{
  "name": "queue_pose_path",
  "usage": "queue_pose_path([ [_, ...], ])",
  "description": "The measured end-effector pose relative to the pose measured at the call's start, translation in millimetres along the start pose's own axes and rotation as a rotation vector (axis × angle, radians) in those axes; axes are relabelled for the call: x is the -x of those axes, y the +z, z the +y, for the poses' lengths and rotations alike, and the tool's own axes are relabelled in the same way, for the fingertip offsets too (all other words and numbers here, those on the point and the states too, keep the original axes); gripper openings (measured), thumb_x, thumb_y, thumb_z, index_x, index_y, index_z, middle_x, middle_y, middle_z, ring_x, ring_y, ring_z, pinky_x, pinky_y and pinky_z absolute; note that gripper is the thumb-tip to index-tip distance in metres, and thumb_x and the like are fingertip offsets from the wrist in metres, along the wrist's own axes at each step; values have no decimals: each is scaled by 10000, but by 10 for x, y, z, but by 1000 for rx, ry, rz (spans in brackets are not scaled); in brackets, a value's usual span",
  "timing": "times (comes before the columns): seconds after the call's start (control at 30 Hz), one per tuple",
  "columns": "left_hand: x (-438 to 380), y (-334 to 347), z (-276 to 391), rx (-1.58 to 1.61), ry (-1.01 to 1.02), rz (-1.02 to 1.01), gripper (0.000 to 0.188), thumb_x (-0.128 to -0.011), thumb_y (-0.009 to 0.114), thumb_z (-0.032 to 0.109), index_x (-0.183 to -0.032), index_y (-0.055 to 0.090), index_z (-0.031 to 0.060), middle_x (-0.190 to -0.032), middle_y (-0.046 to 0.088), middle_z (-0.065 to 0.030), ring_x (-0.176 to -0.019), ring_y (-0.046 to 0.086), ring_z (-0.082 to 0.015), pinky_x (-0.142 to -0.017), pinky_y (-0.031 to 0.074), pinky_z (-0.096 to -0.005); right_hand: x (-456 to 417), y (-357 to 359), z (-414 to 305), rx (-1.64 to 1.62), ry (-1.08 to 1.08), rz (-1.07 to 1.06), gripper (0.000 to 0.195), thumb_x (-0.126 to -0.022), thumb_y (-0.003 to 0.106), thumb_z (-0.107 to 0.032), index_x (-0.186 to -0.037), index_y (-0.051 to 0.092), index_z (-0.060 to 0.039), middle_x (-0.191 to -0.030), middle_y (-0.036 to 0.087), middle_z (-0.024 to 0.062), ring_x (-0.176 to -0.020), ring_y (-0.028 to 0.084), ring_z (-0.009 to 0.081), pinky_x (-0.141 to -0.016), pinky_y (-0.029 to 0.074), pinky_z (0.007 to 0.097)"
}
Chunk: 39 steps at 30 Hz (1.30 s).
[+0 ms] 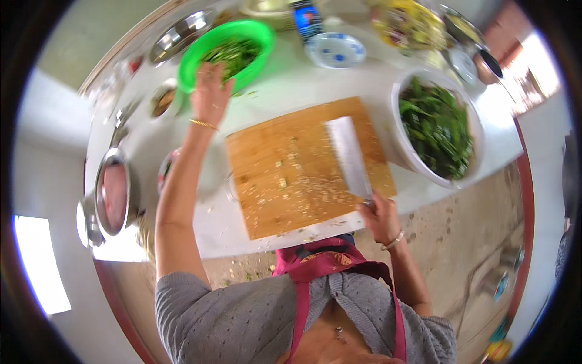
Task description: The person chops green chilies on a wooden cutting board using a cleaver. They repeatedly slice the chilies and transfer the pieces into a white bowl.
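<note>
My left hand point(211, 93) reaches over the near rim of a bright green plastic basin point(266, 43), its fingertips at the chopped green vegetables point(236, 54) inside; whether it grasps any of them cannot be told. My right hand point(381, 216) is closed around the handle of a cleaver point(349, 154). The wide blade lies over the right part of a wooden cutting board point(268, 159), which is strewn with small pale and green bits. Right of the board, a white plastic tub point(400, 141) holds long green leafy vegetables point(436, 127).
A blue-patterned white bowl point(336, 50) and a phone-like lit screen point(307, 18) are behind the board. Metal bowls point(182, 36) stand at the back left; another with pinkish meat point(115, 195) is at far left. A yellow plastic bag point(409, 25) lies at the back right.
</note>
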<state>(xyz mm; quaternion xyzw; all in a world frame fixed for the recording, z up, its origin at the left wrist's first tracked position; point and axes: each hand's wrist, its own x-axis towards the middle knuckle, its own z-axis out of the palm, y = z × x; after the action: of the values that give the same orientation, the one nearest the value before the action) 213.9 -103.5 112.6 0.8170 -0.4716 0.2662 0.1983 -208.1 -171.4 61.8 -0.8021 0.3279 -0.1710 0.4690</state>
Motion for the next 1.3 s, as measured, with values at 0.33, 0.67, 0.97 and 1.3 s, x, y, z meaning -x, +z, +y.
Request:
queue_pose_path([
  [0.33, -826, 662, 3453, 463, 723, -123, 147, -778, 624, 150, -922, 652, 140, -913, 608, -22, -872, 589, -221, -710, 508, -343, 8, -518, 226, -504, 258, -370, 189, -866, 587, -158, -818, 535, 17, -531, 503, 30, -438, 476, 94, -421, 359, 263],
  [0.67, -1079, 1388, 4004, -9, 594, -462, 172, -762, 567, 169, -874, 658, 75, -890, 646, -167, -849, 614, -353, -735, 501, -455, 19, -713, 478, -644, 231, -423, 186, -880, 557, -154, -853, 522, 27, -535, 512, 33, -443, 493, 103, -418, 366, 266],
  [0.97, -335, -70, 2098, 387, 154, -49, 314, -855, 531, 92, -1164, 583, 63, -963, 608, -171, -828, 594, -327, -709, 468, -399, -13, -709, 210, -586, -12, -262, 389, -847, 587, -92, -1211, 484, 1, -620, 530, 31, -479, 510, 95, -439, 411, 258],
  [1.3, 1938, -192, 1450, 378, 151, -288, 292, -791, 568, 41, -1081, 591, 23, -1022, 586, -129, -935, 561, -303, -811, 447, -392, 425, -225, -134, 65, -312, 41, 540, -832, 585, -120, -1343, 415, -82, -714, 554, 112, -593, 591, 220, -553, 480, 353],
])
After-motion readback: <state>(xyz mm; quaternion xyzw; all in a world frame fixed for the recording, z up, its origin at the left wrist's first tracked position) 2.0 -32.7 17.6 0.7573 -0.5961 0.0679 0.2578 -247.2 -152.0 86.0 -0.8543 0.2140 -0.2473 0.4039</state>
